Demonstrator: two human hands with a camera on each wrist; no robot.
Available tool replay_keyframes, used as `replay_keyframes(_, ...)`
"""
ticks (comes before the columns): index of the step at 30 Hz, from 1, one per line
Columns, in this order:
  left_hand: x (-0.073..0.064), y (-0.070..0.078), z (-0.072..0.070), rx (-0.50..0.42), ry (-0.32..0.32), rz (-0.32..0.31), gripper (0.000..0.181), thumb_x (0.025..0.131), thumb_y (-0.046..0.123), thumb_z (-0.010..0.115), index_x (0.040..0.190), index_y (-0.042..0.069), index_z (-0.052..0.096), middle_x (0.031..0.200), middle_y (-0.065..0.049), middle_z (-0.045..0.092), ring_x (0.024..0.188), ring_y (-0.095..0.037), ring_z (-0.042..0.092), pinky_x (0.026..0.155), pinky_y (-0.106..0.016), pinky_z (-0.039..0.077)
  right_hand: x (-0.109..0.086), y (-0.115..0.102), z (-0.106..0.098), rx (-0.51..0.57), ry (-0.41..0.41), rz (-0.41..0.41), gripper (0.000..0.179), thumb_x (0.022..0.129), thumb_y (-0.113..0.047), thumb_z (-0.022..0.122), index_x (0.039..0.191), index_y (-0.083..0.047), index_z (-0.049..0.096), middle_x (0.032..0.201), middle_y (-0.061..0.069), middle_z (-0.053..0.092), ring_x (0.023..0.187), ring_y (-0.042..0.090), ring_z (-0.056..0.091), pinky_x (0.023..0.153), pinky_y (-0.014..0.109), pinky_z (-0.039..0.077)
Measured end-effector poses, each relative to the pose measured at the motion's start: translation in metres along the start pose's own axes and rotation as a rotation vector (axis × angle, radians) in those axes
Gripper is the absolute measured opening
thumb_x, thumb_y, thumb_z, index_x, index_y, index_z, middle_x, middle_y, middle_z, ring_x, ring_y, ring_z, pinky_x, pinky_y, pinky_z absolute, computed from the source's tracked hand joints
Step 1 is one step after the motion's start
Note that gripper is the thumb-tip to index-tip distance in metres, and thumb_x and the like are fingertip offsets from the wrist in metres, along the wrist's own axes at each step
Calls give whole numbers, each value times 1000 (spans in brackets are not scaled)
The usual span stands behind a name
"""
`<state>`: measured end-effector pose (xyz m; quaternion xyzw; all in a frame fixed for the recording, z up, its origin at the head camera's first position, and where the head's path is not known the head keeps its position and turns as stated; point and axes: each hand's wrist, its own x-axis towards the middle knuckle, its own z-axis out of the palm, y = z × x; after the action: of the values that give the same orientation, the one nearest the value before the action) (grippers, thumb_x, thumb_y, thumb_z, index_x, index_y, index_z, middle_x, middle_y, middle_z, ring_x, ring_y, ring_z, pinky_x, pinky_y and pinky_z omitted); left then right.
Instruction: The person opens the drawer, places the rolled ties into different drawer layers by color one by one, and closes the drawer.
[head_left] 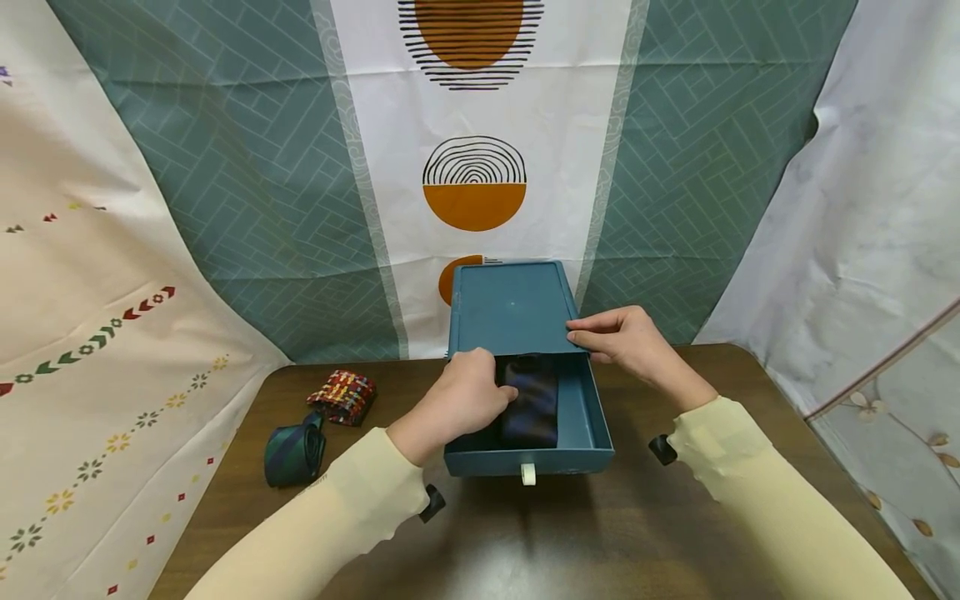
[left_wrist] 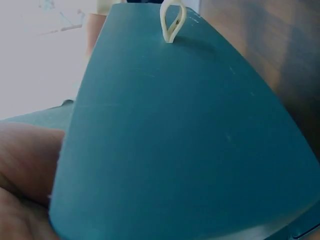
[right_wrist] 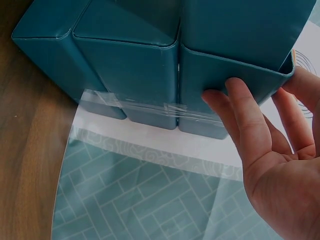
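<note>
A teal drawer (head_left: 592,408) slides forward out of a teal case (head_left: 513,308), with a pale loop pull (head_left: 528,474) on its front. In the drawer lies a dark folded or rolled necktie (head_left: 529,408) with a blue sheen. My left hand (head_left: 468,396) reaches over the drawer's left side, thumb against the necktie's edge; its other fingertips are hidden. My right hand (head_left: 630,337) touches the case's right edge near the opening. In the right wrist view, its fingers (right_wrist: 240,100) lie along the outer wall of the end case, lightly bent.
To the left on the wooden table (head_left: 600,533) sit a rolled green and navy necktie (head_left: 294,454) and a rolled multicoloured woven necktie (head_left: 347,395). Clear tape (right_wrist: 150,106) runs across the stacked teal cases. A patterned cloth (head_left: 472,108) hangs directly behind.
</note>
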<state>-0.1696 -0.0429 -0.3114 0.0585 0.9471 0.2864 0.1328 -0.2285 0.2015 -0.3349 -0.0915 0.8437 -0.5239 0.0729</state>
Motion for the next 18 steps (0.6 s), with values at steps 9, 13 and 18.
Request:
replay_keyframes(9, -1, -4, 9, 53, 58, 76, 28, 83, 29, 71, 68, 8, 59, 50, -4, 47, 43, -17, 50, 41, -26, 40, 0, 3, 0, 7, 0, 6, 40, 80, -41, 72, 112, -19, 70, 116, 6, 66, 102, 18, 65, 87, 44, 52)
replay_keyframes(13, -5, -3, 12, 154, 193, 199, 21, 80, 26, 74, 85, 10, 62, 67, -2, 62, 55, -13, 58, 50, -26, 50, 1, 3, 0, 7, 3, 13, 40, 79, -43, 72, 112, -20, 70, 116, 5, 66, 103, 18, 64, 86, 42, 53)
replay_keyframes(18, -7, 0, 15, 286, 253, 339, 31, 82, 18, 72, 113, 14, 67, 104, -2, 68, 89, -14, 65, 75, -30, 57, 2, 3, 0, 5, 7, 6, 40, 79, -43, 72, 112, -20, 70, 115, 5, 66, 102, 19, 65, 83, 39, 55)
